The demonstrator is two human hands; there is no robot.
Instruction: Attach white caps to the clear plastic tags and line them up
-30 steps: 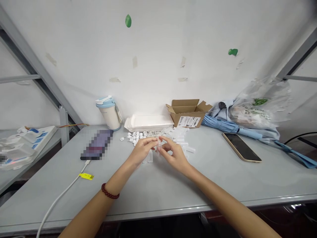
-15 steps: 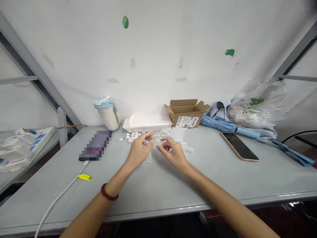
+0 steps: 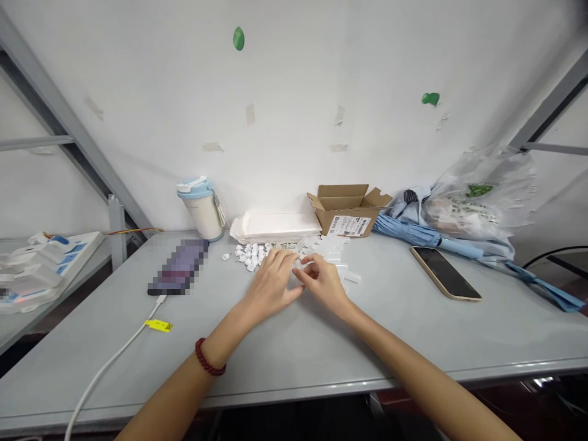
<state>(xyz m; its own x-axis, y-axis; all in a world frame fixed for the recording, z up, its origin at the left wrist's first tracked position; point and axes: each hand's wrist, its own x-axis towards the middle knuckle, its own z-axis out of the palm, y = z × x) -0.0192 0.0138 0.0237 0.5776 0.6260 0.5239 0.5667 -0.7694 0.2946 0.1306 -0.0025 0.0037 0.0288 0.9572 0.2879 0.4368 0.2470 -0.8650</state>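
Note:
Over the middle of the table, my right hand (image 3: 324, 285) pinches a small clear plastic piece (image 3: 297, 264) between thumb and fingers; its exact kind is too small to tell. Close against it, my left hand (image 3: 272, 283) reaches with fingers stretched out and thumb apart, its fingertips beside the piece. A pile of small white caps or tags (image 3: 250, 255) lies just left of and behind my left hand. Behind my right hand are several clear plastic sleeves (image 3: 353, 277), partly hidden by it.
At the back stand a stack of white trays (image 3: 278, 225), an open cardboard box (image 3: 345, 220) and a cup (image 3: 204, 214). One phone (image 3: 181, 269) with a cable (image 3: 110, 361) lies left; another phone (image 3: 445, 274) lies right, near a blue umbrella (image 3: 408, 231) and plastic bag (image 3: 482, 196).
My left hand has moved right, up to my right hand, and its fingers have straightened from a curled pinch. My right hand stays nearly in place. The view has shifted slightly.

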